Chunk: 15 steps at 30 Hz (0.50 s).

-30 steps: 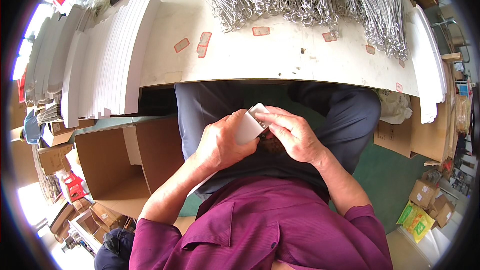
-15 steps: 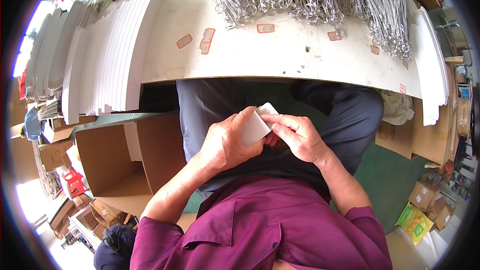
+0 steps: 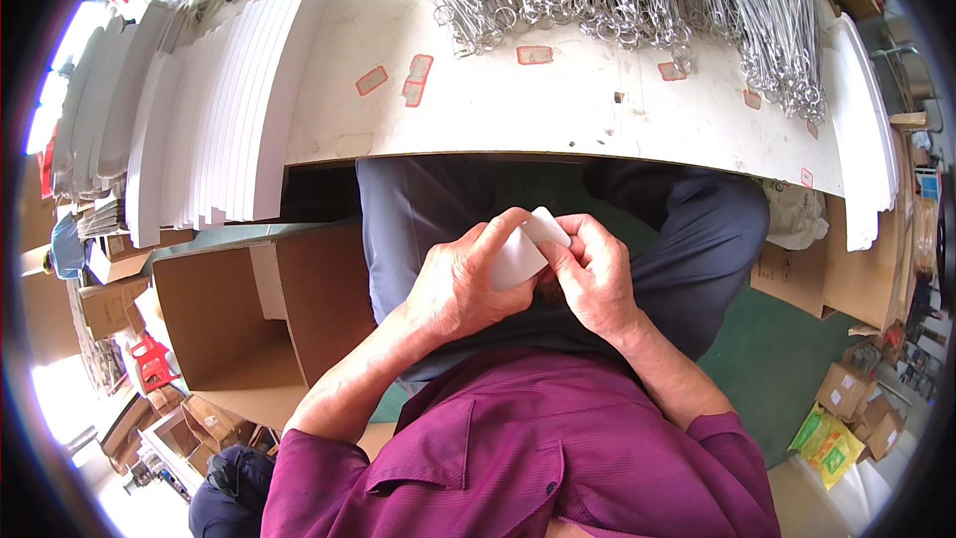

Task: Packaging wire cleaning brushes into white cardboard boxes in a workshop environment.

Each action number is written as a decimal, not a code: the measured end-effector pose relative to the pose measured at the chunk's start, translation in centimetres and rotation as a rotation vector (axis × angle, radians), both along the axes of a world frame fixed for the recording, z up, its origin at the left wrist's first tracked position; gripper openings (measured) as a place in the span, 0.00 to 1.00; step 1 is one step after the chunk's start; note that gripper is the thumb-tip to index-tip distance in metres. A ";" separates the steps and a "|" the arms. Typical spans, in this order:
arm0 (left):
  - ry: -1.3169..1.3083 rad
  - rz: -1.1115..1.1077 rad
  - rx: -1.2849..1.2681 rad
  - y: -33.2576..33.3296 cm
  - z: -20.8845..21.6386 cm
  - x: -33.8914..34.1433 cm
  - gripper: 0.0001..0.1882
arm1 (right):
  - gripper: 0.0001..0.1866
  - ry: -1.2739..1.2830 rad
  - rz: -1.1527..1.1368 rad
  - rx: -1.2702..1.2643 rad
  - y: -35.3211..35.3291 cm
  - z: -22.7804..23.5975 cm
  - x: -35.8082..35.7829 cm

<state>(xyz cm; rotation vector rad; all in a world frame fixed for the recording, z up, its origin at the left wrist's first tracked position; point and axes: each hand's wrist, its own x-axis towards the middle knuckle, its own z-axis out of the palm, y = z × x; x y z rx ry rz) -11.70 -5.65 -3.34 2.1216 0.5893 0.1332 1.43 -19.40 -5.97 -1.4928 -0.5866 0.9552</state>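
Over my lap I hold a small white cardboard box (image 3: 517,261), of which one pale face shows; the rest is hidden by my hands. My left hand (image 3: 460,274) is closed around its left side, thumb along the top. A rounded white flap (image 3: 545,227) sticks out at the box's far end. My right hand (image 3: 597,277) pinches this flap between thumb and fingers at its right edge. Whether anything lies inside the box cannot be seen.
A white table (image 3: 349,125) spans ahead, with thin looped metal wire pieces (image 3: 637,0) heaped at its far right. Long white boxes (image 3: 224,110) stand in a row at left. Below them is an open brown carton (image 3: 229,324). White strips (image 3: 864,130) lie at the right edge.
My right hand has turned more upright, its thumb and fingers now at the flap's right edge. The flap shows further to the right. My left hand keeps its grip.
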 end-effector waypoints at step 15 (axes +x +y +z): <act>0.086 -0.019 0.056 0.0 -0.7 -0.5 0.44 | 0.13 -0.006 -0.032 -0.066 0.1 0.6 -0.9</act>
